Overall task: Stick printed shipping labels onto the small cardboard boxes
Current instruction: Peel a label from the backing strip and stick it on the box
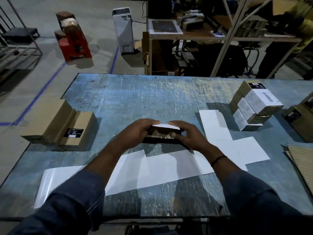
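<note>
A small cardboard box [160, 135] sits at the middle of the blue table [135, 95], with a white label [166, 126] lying on its top face. My left hand [137, 131] grips the box's left end, fingers curled over the top edge. My right hand [184, 133] holds the right end, fingers over the label's edge. Long strips of white label backing paper [152, 170] lie on the table in front of the box and off to the right [225, 133].
Two plain cardboard boxes [59, 124] stand at the table's left edge. A stack of labelled boxes [254, 106] sits at the right, with more boxes [301, 116] and corrugated sheet [301, 160] at the right edge. Shelving and a person stand beyond the table.
</note>
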`<state>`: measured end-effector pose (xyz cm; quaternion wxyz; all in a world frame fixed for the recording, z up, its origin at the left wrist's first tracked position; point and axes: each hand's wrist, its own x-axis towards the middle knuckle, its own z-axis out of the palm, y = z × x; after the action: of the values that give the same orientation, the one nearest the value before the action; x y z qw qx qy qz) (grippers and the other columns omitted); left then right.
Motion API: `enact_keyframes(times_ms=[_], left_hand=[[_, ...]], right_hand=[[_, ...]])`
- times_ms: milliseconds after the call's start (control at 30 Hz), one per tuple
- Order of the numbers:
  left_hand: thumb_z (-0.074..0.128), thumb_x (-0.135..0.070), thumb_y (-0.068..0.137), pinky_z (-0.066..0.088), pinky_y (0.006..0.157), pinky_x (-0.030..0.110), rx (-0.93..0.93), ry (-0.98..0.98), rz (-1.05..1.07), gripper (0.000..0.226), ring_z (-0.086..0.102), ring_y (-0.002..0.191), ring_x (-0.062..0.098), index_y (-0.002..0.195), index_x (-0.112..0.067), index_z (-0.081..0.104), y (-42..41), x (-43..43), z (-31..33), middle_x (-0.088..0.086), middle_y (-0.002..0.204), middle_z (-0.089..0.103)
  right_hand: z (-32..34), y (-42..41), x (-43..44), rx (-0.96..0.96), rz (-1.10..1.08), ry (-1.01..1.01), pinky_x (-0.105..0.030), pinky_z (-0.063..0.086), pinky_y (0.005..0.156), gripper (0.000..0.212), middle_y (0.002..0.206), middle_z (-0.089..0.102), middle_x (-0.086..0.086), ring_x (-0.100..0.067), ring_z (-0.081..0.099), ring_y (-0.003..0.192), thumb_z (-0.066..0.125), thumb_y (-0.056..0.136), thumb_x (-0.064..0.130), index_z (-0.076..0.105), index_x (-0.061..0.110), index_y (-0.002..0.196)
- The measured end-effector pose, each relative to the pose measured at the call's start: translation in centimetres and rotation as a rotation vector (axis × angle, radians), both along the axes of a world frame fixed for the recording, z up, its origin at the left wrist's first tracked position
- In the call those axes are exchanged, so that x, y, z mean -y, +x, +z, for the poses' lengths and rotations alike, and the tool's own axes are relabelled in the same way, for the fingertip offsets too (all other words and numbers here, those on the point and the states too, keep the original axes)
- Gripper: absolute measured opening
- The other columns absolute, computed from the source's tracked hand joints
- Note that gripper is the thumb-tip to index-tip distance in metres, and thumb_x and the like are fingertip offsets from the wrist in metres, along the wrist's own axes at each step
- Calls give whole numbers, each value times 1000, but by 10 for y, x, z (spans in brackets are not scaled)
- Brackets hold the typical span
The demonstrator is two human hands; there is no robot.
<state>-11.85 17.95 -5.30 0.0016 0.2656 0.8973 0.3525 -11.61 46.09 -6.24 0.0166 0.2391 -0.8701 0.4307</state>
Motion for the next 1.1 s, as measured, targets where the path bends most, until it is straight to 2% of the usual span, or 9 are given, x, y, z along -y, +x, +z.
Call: enact_keyframes(times_ms=[100, 200, 400, 600, 700, 800, 900, 967, 1100], left_hand=[[64, -25, 100, 36, 111, 25, -36, -35, -6, 46, 46, 130, 9, 144, -34, 53, -5, 0, -8, -13, 144, 55], [70, -54, 89, 34, 111, 26, -14, -140, -70, 69, 41, 132, 8, 151, -42, 41, -12, 8, -17, -17, 148, 48], [67, -47, 93, 35, 107, 23, -82, -166, -84, 67, 46, 128, 14, 154, -40, 39, -22, 10, -20, -10, 148, 46], [58, -44, 100, 44, 106, 36, -167, -176, -67, 47, 48, 126, 23, 146, -51, 47, -21, 6, -28, -5, 148, 44], [50, -53, 101, 47, 105, 45, -145, -149, -35, 40, 46, 130, 23, 141, -56, 49, -22, 3, -31, -9, 153, 39], [43, -58, 101, 42, 111, 45, -120, -108, -9, 41, 45, 135, 23, 140, -53, 52, -23, 1, -31, -9, 157, 39], [56, -51, 99, 41, 112, 38, -104, -2, -3, 38, 46, 136, 16, 137, -46, 60, -22, -1, -31, -8, 151, 47], [66, -43, 97, 47, 107, 32, -20, 189, 36, 32, 54, 129, 9, 127, -35, 71, -21, -8, -29, -5, 140, 57], [77, -30, 91, 53, 92, 26, 58, 408, 181, 21, 63, 110, 5, 110, -23, 81, -20, -27, -26, 0, 116, 67]], right_hand=[[0, -4, -2, -50, 48, 37, -30, 53, 92, 45, 136, 64, 3, -11, 60, 123, 73, 92, 16, 63, 19, 137], [-6, -12, -9, -87, 112, 128, -37, 55, 91, 52, 146, 56, 4, -13, 54, 132, 64, 95, 11, 56, 24, 144], [-12, -24, -15, -119, 136, 235, -45, 47, 107, 62, 161, 37, 7, -17, 39, 146, 55, 97, -1, 50, 33, 149], [-6, -30, -21, -266, 197, 431, -43, 33, 117, 60, 170, 16, 4, -23, 23, 154, 60, 99, 44, 40, 33, 154], [-11, -36, -10, -484, 167, 506, -47, 39, 109, 48, 165, 32, -4, -28, 31, 151, 54, 103, 35, 51, 20, 148], [-11, -36, 0, -524, 181, 498, -47, 45, 104, 45, 154, 49, -8, -29, 49, 139, 49, 103, 30, 56, 9, 142], [-6, -32, 6, -416, 116, 405, -40, 44, 109, 51, 147, 57, -7, -25, 54, 134, 53, 99, 43, 62, 10, 137], [-4, -29, 17, -248, -34, 195, -37, 48, 109, 45, 135, 67, -1, -15, 61, 126, 62, 95, 47, 73, 14, 124], [-12, -28, 38, -134, -297, -77, -33, 53, 99, 20, 113, 77, 5, -5, 68, 108, 80, 86, 32, 82, 19, 101]])
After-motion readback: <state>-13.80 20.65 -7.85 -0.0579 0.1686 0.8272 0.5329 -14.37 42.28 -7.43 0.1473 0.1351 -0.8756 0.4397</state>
